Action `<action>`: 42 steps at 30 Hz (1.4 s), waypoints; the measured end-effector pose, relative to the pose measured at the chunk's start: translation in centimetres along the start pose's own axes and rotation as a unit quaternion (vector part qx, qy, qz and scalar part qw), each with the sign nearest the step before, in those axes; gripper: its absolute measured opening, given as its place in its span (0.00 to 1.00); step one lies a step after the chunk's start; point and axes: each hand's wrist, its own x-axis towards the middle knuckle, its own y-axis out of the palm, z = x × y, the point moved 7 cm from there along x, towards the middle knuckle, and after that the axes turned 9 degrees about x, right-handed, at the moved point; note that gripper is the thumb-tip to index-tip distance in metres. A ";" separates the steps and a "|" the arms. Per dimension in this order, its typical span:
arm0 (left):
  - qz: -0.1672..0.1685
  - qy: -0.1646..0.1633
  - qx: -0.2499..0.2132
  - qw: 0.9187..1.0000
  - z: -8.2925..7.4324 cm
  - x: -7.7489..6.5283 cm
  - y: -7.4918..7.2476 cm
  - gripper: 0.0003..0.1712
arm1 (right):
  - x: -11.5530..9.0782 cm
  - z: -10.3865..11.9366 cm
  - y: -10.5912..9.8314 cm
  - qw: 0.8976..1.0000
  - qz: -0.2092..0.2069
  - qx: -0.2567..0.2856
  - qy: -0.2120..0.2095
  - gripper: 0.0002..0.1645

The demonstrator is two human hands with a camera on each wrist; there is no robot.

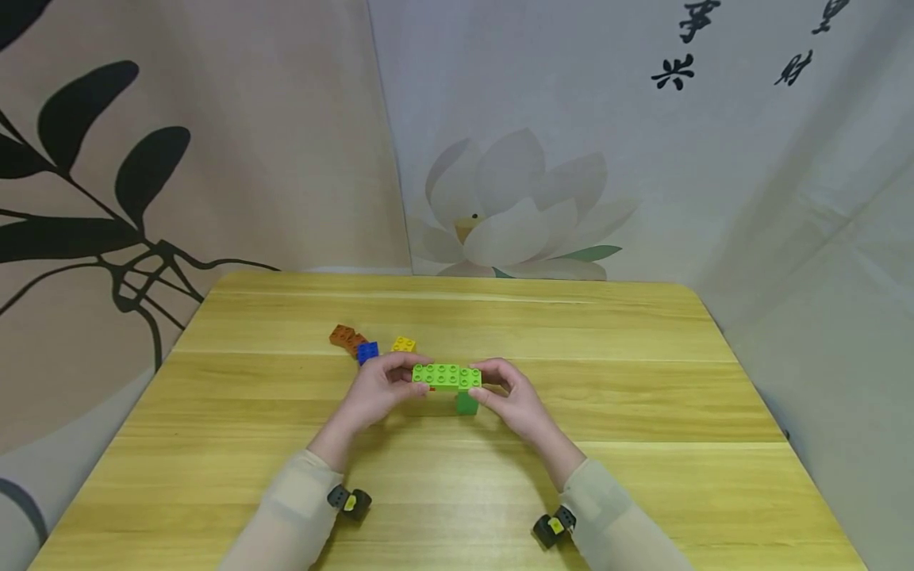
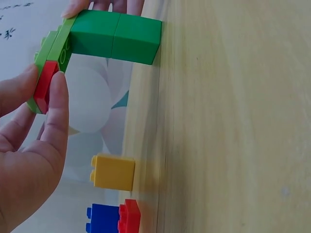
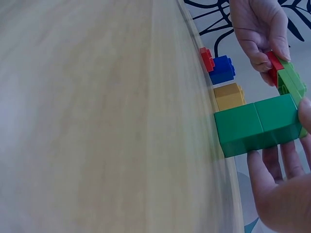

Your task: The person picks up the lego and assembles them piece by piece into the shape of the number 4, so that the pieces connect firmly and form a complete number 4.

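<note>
Light-green toy building bricks (image 1: 437,376), joined in a flat bar, sit across the top of two stacked dark-green bricks (image 3: 257,124). This dark-green column stands upright under the bar's right end. A thin red brick (image 2: 46,85) lies against the underside of the bar's left end. Thumb and fingers of my left hand (image 1: 382,388) pinch the red brick at that end, touching the light-green bar too. At the other end, my right hand (image 1: 512,400) grips the light-green bricks between thumb and fingers. Some of its fingers are hidden behind the column in the left wrist view.
Behind the left hand on the wooden table (image 1: 607,476) are brown bricks (image 1: 347,339), a blue brick (image 1: 367,351) and a yellow brick (image 1: 404,344). Another red brick (image 2: 129,217) touches the blue one. A printed curtain (image 1: 535,95) hangs beyond the table's far edge.
</note>
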 end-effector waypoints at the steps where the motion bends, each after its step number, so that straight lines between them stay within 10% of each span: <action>1: -0.002 -0.001 0.002 1.000 0.0 0.0 0.0 0.19 | 0.0 0.0 0.0 1.000 0.000 0.001 0.001 0.21; 42: 0.015 0.021 0.045 0.999 -0.5 -0.2 -0.1 0.21 | 0.0 0.0 -0.2 1.000 -0.006 0.020 0.023 0.29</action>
